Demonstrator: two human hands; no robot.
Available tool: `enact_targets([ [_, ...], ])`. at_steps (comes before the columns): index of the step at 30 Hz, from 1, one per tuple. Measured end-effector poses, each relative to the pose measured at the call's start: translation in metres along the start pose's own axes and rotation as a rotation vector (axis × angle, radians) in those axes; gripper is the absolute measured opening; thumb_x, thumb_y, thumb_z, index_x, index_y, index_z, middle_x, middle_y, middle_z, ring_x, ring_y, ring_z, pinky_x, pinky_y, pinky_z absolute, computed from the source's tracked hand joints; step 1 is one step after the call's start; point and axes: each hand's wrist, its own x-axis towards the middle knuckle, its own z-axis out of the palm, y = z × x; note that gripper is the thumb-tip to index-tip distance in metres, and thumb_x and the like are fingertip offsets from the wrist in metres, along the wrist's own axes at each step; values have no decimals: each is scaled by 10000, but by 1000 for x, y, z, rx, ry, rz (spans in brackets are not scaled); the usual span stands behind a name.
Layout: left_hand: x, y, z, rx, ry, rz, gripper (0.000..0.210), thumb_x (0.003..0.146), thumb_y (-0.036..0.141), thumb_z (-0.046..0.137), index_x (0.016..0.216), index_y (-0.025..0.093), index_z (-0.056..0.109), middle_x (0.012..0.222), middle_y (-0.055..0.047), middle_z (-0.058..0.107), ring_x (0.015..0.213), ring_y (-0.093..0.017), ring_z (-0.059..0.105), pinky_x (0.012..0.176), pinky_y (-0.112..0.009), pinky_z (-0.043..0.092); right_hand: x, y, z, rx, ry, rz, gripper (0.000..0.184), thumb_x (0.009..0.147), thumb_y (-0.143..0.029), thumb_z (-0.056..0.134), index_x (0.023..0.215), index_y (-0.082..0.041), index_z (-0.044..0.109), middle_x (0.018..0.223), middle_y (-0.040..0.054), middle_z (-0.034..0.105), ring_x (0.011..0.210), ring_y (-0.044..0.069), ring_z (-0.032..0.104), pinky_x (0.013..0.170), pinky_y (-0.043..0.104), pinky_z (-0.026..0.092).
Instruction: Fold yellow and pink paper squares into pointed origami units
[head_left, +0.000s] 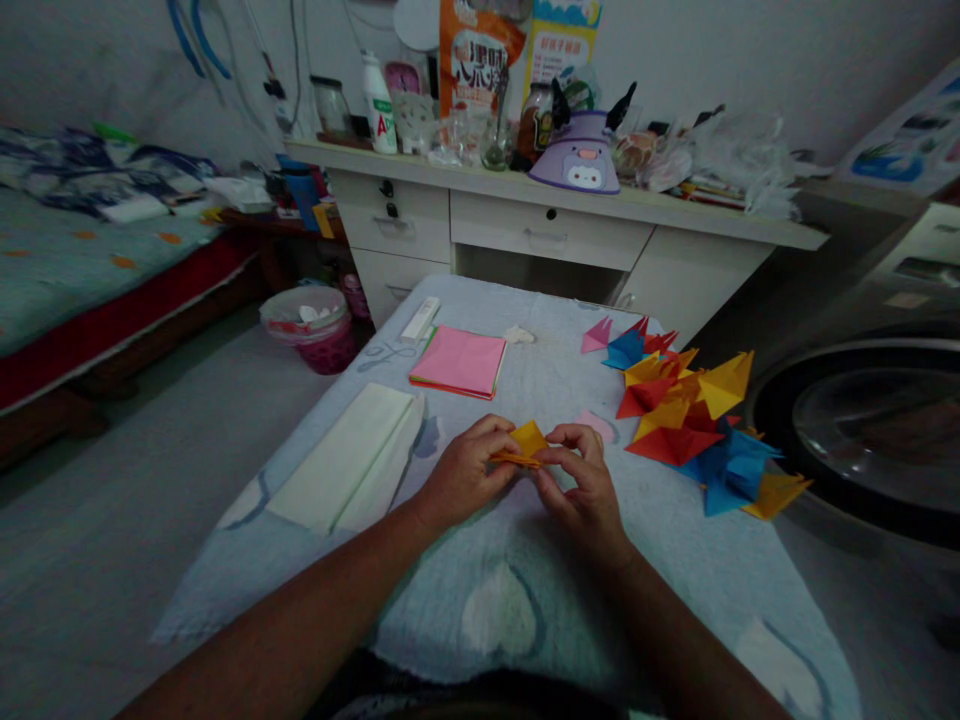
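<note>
Between my two hands, a small folded piece of orange-yellow origami paper (530, 438) is held just above the cloth-covered table (480, 540). My left hand (474, 465) pinches its left side between thumb and fingers. On the opposite side, the fingertips of my right hand (583, 482) close on the edge. Part of the paper is hidden behind the fingers. Beyond my hands lies a stack of square origami paper (459, 360) with a pink sheet on top. A pile of folded paper cranes (679, 410) in red, yellow, blue and pink sits to the right.
A folded white cloth or paper (345, 455) lies at the table's left, with a small white box (420, 319) farther back. Behind stands a cluttered white desk (525, 225). A pink bin (319, 335) is on the floor at left, a washing machine (892, 400) at right.
</note>
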Motion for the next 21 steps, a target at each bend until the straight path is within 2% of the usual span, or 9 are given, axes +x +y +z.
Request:
enact_targets([
  [17,-1,-1,1,19,-66,-14,250,756,72,618,932,227,704,1011,-31,625,938,-160,613,827,-288,491,-2,0,-1,2,-11,-40,180,830,-161,598,964,-269,652,1065,54,500,1032,228,496,879,440,441],
  [21,0,0,0,2,-71,-17,251,749,52,591,880,228,713,969,-21,629,919,-157,614,820,-288,493,-2,-3,-4,15,-28,-30,195,839,-178,594,1007,-270,627,1074,57,494,1040,232,497,890,443,440],
])
